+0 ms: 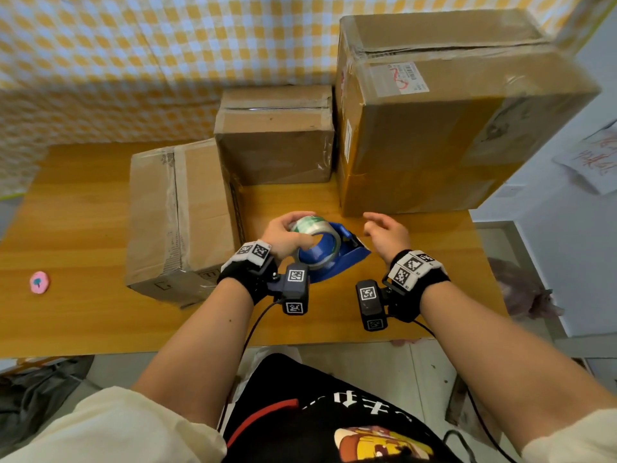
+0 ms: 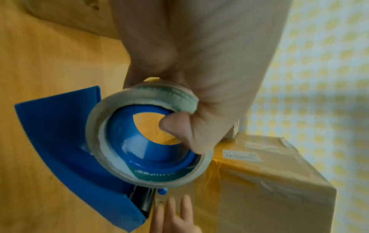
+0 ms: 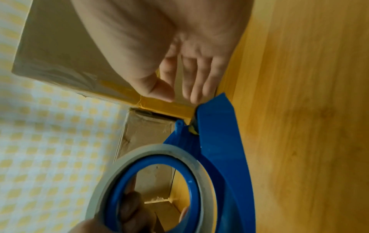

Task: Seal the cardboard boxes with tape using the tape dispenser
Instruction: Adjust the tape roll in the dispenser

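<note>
Left hand (image 1: pixel 283 233): grip closed on the tape roll (image 1: pixel 315 240), thumb hooked inside the blue core, fingers over the outer rim. Roll is seated in the blue tape dispenser (image 1: pixel 350 250), held just above the wooden surface (image 1: pixel 83 312), near its front edge. Right hand (image 1: pixel 387 233): grip loose, holding nothing, fingers extended just beside the dispenser's cutter end. Three cardboard boxes (image 1: pixel 277 138) stand behind on the surface, seams already taped.

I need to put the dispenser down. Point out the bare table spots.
Bare wood lies left of the lying box, out toward the pink disc, and along the near table edge. Crowded: between the tall box and tape dispenser, where the right hand hovers.
</note>
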